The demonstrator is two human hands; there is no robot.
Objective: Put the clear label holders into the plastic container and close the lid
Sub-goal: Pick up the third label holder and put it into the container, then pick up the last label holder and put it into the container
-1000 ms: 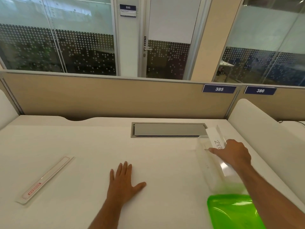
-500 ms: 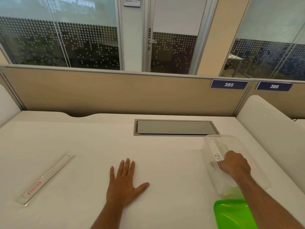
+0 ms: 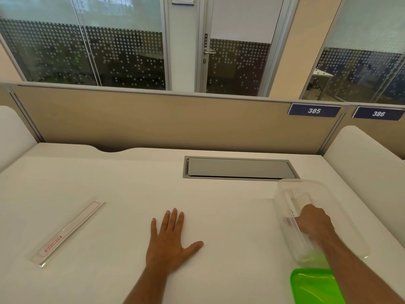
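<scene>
My right hand is down inside the clear plastic container, fingers curled on a label holder w/ a white insert. It looks light, stiff, slick, so I'd pinch the long edges. A 2nd holder lies well apart, far left on the desk. Left hand is flat, fingers spread, holding nothing. Green lid is off, just beside the container.

One head-worn view looks forward and down, close over the table, partition at twelve o'clock.
</scene>
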